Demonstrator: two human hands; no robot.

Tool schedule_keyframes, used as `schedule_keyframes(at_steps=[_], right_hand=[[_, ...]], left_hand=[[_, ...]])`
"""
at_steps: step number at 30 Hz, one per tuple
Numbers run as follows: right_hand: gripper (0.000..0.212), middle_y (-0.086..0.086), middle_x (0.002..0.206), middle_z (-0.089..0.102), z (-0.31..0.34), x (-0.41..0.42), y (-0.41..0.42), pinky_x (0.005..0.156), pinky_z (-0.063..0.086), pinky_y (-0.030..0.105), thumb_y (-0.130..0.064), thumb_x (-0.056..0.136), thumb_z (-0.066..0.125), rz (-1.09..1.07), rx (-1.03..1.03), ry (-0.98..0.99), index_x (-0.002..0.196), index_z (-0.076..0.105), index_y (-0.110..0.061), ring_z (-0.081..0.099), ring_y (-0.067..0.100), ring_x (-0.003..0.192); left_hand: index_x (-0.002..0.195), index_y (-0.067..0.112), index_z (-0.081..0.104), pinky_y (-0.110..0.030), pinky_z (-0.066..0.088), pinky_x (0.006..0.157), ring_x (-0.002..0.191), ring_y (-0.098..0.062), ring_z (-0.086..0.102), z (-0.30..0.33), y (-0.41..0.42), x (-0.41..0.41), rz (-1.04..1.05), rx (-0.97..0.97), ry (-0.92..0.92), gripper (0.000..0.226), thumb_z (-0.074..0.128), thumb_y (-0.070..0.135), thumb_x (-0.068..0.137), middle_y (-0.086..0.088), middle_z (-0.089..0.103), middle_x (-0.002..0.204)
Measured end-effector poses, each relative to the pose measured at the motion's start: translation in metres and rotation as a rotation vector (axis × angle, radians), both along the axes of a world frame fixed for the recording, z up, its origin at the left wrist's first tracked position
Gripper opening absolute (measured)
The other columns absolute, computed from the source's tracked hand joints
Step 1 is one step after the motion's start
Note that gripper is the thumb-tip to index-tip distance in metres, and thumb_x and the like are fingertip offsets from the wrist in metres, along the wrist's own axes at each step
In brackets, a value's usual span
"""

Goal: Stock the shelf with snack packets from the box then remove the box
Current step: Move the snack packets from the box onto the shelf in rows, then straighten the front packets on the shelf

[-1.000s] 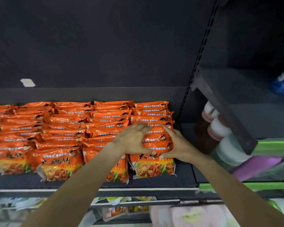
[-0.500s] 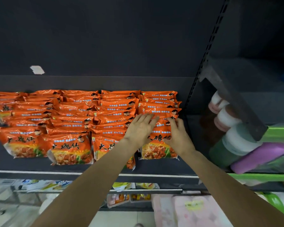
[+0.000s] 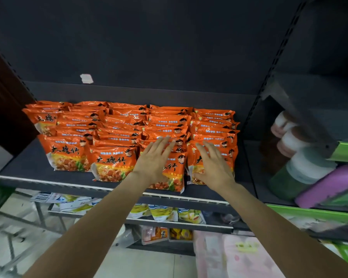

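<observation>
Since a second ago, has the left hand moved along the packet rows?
Yes. The left hand lay against the right hand on the rightmost row; now it rests flat one row leftward, the hands apart.

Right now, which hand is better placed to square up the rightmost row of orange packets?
The right hand, probably. It lies flat on the front packet of the rightmost row, nearest the shelf upright. The left hand rests open on the neighbouring row and would have to cross over.
</observation>
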State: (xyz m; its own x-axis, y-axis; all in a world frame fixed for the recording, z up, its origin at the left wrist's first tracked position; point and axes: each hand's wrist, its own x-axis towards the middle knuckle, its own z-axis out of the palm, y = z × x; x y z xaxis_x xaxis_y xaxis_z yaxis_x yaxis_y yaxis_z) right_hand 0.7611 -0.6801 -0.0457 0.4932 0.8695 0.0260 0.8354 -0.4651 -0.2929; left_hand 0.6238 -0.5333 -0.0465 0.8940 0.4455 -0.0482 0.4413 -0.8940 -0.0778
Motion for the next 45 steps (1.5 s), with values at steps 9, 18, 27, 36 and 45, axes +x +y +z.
schedule_keyframes(at_steps=[9, 18, 27, 36, 45], right_hand=[[0.099, 0.007, 0.158, -0.001, -0.019, -0.002, 0.037, 0.119, 0.006, 0.046, -0.026, 0.083, 0.068, -0.128, -0.166, -0.152, 0.147, -0.008, -0.036, -0.004, 0.027, 0.146], [0.087, 0.007, 0.137, 0.038, -0.028, -0.003, 0.041, 0.112, 0.028, 0.048, -0.013, 0.073, 0.076, -0.257, -0.088, -0.264, 0.141, 0.024, -0.025, 0.031, 0.028, 0.133], [0.073, 0.006, 0.153, 0.021, -0.004, -0.034, 0.017, 0.115, 0.025, 0.04, -0.016, 0.087, 0.062, -0.198, 0.0, -0.093, 0.147, 0.021, -0.019, 0.02, 0.024, 0.141], [0.038, 0.005, 0.124, 0.052, 0.041, -0.127, 0.01, 0.089, 0.049, 0.041, -0.017, 0.093, 0.053, -0.026, 0.164, 0.053, 0.13, 0.05, -0.014, 0.053, 0.023, 0.112], [0.024, 0.005, 0.099, 0.067, 0.063, -0.281, 0.072, 0.07, 0.054, 0.038, -0.016, 0.092, 0.052, 0.208, 0.151, 0.176, 0.113, 0.063, -0.015, 0.063, 0.022, 0.083]], left_hand=[[0.149, 0.02, -0.01, -0.045, 0.006, 0.118, 0.147, -0.029, 0.0, -0.02, 0.023, 0.015, -0.096, 0.086, -0.005, 0.114, 0.075, 0.04, 0.075, -0.01, -0.003, 0.159], [0.149, 0.02, 0.001, -0.045, 0.01, 0.118, 0.146, -0.029, 0.009, -0.024, 0.026, 0.012, -0.129, 0.057, -0.069, 0.105, 0.074, 0.037, 0.076, -0.009, 0.008, 0.158], [0.15, 0.021, 0.008, -0.04, 0.003, 0.118, 0.146, -0.026, 0.008, -0.006, 0.004, -0.007, -0.124, 0.0, -0.174, 0.089, 0.065, 0.037, 0.083, -0.01, 0.011, 0.158], [0.124, 0.015, 0.053, -0.039, 0.041, 0.086, 0.108, -0.027, 0.053, 0.04, -0.028, -0.101, 0.182, -0.143, -0.542, 0.032, 0.047, 0.024, 0.094, -0.007, 0.064, 0.111], [0.108, 0.011, 0.057, -0.04, 0.049, 0.068, 0.086, -0.028, 0.06, 0.052, 0.002, -0.289, 0.401, -0.14, -0.679, 0.024, 0.048, 0.028, 0.093, -0.006, 0.068, 0.091]])
